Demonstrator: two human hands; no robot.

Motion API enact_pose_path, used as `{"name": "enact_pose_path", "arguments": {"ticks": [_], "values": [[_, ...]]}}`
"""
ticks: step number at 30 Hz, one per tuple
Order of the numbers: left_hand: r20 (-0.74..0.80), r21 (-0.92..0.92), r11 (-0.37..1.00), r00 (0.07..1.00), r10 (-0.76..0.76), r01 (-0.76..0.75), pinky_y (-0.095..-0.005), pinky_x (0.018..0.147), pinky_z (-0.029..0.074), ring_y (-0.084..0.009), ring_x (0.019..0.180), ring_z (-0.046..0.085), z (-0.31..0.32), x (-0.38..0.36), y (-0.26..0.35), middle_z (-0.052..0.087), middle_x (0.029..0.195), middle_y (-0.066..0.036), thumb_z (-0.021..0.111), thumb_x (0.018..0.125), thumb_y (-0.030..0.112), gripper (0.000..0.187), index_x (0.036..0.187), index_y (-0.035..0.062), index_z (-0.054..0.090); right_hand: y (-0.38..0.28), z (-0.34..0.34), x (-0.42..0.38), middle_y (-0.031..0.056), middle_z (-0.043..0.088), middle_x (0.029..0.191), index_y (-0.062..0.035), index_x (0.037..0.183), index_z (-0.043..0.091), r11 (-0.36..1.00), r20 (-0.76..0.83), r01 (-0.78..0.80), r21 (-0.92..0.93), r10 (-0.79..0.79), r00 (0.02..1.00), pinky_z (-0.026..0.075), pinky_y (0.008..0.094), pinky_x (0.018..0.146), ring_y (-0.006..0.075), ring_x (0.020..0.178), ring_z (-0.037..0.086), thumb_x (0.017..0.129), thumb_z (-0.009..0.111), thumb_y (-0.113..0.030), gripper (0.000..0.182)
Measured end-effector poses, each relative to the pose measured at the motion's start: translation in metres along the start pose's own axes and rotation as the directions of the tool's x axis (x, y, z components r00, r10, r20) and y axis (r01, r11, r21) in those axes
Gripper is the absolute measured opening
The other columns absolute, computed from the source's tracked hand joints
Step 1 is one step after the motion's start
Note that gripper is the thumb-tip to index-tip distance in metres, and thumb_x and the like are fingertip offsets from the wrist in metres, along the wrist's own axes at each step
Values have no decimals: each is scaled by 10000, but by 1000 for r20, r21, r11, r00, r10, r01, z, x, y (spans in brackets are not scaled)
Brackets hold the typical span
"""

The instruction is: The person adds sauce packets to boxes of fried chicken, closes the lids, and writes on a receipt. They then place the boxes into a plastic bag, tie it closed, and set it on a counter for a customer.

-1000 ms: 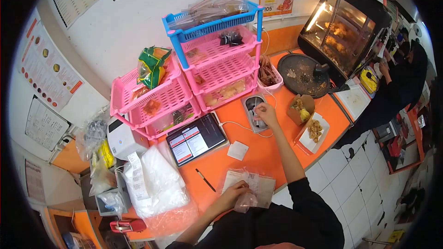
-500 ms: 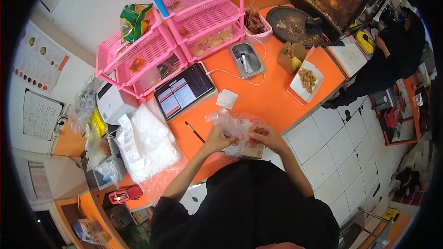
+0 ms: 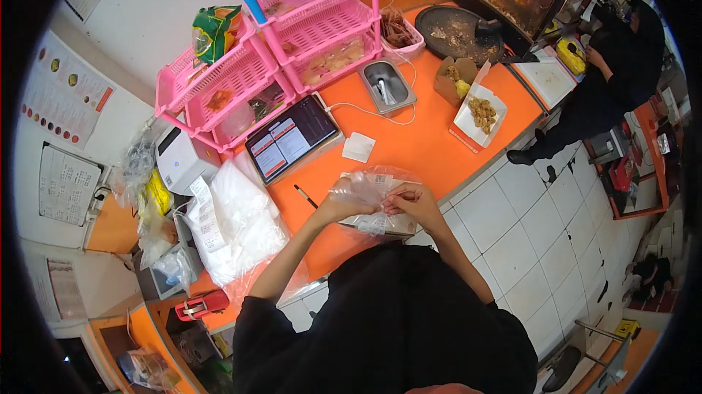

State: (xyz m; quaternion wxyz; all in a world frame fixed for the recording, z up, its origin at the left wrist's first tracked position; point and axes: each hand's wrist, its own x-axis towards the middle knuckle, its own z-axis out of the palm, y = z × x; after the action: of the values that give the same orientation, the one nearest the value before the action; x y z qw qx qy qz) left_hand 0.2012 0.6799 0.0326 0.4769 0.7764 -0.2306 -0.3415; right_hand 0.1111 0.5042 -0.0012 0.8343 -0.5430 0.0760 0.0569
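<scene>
A clear plastic bag [image 3: 358,183] lies around a light-coloured box [image 3: 398,224] at the counter's front edge, close to my body. A printed paper with a square code [image 3: 382,179] shows through the film. My left hand [image 3: 341,204] is closed on the bag's film on the left side of the box. My right hand [image 3: 414,202] pinches the gathered plastic above the box, and its fingertips nearly meet those of my left hand. Left of the hands lies a black pen [image 3: 305,196]. Beyond them is a small white paper square [image 3: 358,147].
On the orange counter [image 3: 428,156] stand a tablet [image 3: 292,138], a metal container [image 3: 387,87], an open tray of fried food [image 3: 480,115] and a food box [image 3: 447,85]. White plastic bags [image 3: 245,226] pile up left. Pink basket racks [image 3: 322,25] stand behind. Another person [image 3: 621,65] works at right.
My hands have drawn closer together over the box. The bag's film has spread out across its top. The other person's legs have shifted slightly.
</scene>
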Motion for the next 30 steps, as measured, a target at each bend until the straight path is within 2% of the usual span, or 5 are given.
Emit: {"name": "enact_pose_path", "arguments": {"ticks": [9, 14, 17, 23, 30], "values": [[358, 601, 460, 735, 576, -653, -301, 724, 471, -232, 874, 543, 4, 0, 7, 565, 891, -99, 526, 642, 29, 258, 888, 31, 605, -12, 16, 24, 62, 594, 808, 43, 856, 560, 959, 13, 175, -221, -177, 984, 481, 244, 659, 127, 776, 565, 785, 520, 14, 86], [766, 600, -191, 490, 416, -777, -265, 772, 458, -229, 934, 503, 2, -1, 22, 524, 903, -108, 515, 655, 81, 240, 854, -34, 583, 4, -9, 72, 117, 600, 857, 42, 912, 567, 770, 657, 442, -460, -40, 753, 439, 295, 733, 154, 803, 538, 673, 524, -13, 249], [809, 527, -126, 449, 380, -841, -328, 807, 436, -253, 897, 525, -5, 11, 13, 547, 901, -129, 528, 650, 58, 246, 871, -26, 595, 10, -13, 100, 76, 595, 778, 57, 891, 564, 743, 820, 523, -418, 60, 570, 432, 285, 631, 138, 705, 514, 619, 532, -2, 280], [762, 513, -79, 411, 501, -854, -326, 716, 431, -240, 826, 532, -9, 14, 10, 547, 870, -99, 562, 648, 54, 127, 760, 24, 614, 5, -4, 92, 106, 619, 685, 18, 792, 614, 564, 720, 606, -561, -29, 694, 435, 300, 525, 138, 564, 529, 620, 554, -42, 192], [139, 625, 385, 582, 801, -679, -287, 641, 423, -169, 728, 520, 10, -4, 4, 552, 811, -83, 614, 678, 16, 113, 767, -34, 564, 9, 17, 8, 99, 584, 607, 9, 744, 602, 695, -96, 442, -566, -589, 802, 420, 295, 473, 163, 533, 552, 698, 567, -83, 108]]}}
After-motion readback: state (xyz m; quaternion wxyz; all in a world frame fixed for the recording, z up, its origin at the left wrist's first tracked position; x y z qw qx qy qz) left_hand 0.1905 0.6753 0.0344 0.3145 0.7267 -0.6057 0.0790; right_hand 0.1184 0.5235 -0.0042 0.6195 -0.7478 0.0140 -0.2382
